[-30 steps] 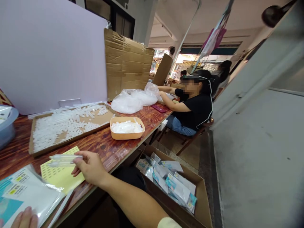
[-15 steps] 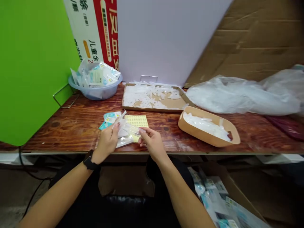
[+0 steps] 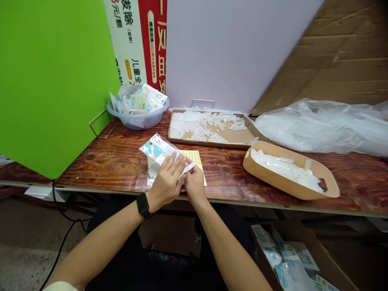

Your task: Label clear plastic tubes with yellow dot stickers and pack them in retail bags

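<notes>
Green board [image 3: 51, 81] stands at our left while we are pressing a soft, slippery printed plastic bag [image 3: 157, 155] on the table under our flat left hand [image 3: 166, 185]; its free edge looks easiest to hold. Our right hand [image 3: 195, 185] is pinching a light white strip [image 3: 188, 169] over a yellow sticker sheet [image 3: 194, 158] on the varnished wooden table [image 3: 91, 169], with a tan tub [image 3: 281, 180] further right.

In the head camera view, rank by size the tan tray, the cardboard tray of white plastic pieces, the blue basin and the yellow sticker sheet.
1. Too close to rank: the tan tray, which sits nearer the camera, and the cardboard tray.
2. The blue basin.
3. The yellow sticker sheet, partly hidden.
</notes>
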Demonstrator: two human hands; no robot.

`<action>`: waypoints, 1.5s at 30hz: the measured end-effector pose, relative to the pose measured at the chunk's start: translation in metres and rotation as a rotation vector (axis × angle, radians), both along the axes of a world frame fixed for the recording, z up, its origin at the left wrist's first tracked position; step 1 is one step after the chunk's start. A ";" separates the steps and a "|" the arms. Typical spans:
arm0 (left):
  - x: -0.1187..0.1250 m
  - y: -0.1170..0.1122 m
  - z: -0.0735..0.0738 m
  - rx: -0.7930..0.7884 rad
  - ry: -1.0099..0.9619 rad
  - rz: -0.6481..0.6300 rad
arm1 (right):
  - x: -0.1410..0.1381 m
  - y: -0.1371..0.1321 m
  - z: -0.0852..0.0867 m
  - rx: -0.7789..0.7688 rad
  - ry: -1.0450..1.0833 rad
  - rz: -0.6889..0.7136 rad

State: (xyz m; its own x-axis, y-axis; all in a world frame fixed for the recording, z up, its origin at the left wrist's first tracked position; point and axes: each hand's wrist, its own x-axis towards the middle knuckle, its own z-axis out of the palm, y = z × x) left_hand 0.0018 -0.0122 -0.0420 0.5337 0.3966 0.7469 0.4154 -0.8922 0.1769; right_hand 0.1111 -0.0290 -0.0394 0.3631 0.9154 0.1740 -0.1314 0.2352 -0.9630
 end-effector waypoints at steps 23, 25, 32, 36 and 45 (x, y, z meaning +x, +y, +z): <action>-0.024 0.011 0.045 -1.359 -1.444 -0.148 | -0.038 -0.018 0.001 0.065 -0.165 0.170; -0.027 0.013 0.047 -1.354 -1.485 -0.140 | -0.039 -0.021 0.001 0.107 -0.200 0.161; -0.027 0.013 0.046 -1.350 -1.438 -0.235 | -0.034 -0.016 -0.002 0.222 -0.398 -0.112; -0.020 0.005 0.044 -1.301 -1.354 -0.331 | -0.033 -0.012 -0.002 0.241 -0.438 -0.239; -0.001 -0.006 0.039 -1.269 -1.333 -0.286 | -0.023 -0.001 -0.005 0.352 -0.483 -0.358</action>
State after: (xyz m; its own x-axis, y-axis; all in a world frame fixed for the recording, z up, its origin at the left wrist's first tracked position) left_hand 0.0010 -0.0185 -0.0028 0.0618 0.9972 0.0431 -0.6599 0.0084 0.7513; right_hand 0.0877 -0.0297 -0.0443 0.4391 0.6132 0.6567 0.4362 0.4935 -0.7524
